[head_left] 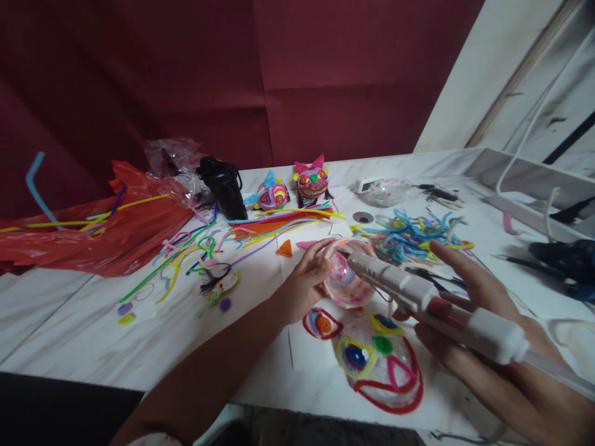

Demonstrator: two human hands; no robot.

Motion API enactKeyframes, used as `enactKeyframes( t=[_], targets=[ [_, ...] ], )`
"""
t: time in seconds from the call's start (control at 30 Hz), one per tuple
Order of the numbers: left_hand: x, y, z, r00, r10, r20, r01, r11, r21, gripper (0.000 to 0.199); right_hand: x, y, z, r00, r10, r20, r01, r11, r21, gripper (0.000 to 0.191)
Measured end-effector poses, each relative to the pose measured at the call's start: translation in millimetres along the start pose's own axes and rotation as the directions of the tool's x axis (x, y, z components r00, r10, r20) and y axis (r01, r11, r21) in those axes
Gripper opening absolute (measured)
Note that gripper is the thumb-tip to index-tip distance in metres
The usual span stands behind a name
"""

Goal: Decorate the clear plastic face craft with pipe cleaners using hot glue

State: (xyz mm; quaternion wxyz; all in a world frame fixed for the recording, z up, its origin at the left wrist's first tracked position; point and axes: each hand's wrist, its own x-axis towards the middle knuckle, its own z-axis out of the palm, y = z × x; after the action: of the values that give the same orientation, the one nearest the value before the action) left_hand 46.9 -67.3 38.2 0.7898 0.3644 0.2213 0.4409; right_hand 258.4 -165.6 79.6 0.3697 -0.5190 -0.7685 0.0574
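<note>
Fingers of my left hand [304, 282] are closed on the left rim of a clear round plastic shell [348, 291] with pink and orange colour on it. My right hand [493, 334] grips a white glue gun [427, 297], its nozzle pointing at the shell's opening; the index finger is stretched out. Just below the shell lies a clear mask-like form [376, 365] with blue eyes, a green nose and a red and pink mouth outline. A loose red-edged orange eye piece [322, 323] rests at its upper left, and a small orange triangle [284, 248] lies left of the shell.
Two finished colourful animal heads [312, 179] stand at the back beside a black bottle [225, 189]. Pipe cleaners [413, 232] are piled behind my right hand, with more scattered left. A red plastic bag [125, 235] lies far left, a black object [564, 266] far right.
</note>
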Motion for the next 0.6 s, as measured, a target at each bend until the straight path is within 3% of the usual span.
enactKeyframes(
  t=[0.27, 0.47, 0.6],
  targets=[
    [0, -1, -2.2, 1.0, 0.01, 0.008, -0.01, 1.0, -0.006, 0.065, -1, -1, 5, 0.999, 0.033, 0.026, -0.035, 0.998, 0.044, 0.074],
    [4, -3, -5.1, 0.998, 0.036, 0.042, -0.034, 0.999, -0.031, 0.071, -5, -16, 5, 0.988, 0.146, 0.049, -0.148, 0.988, 0.032, 0.071],
    [4, -5, -6.9, 1.0, 0.016, 0.01, -0.016, 1.0, -0.013, 0.069, -9, -16, 5, 0.99, 0.127, 0.065, -0.129, 0.991, 0.038, 0.072]
  ],
)
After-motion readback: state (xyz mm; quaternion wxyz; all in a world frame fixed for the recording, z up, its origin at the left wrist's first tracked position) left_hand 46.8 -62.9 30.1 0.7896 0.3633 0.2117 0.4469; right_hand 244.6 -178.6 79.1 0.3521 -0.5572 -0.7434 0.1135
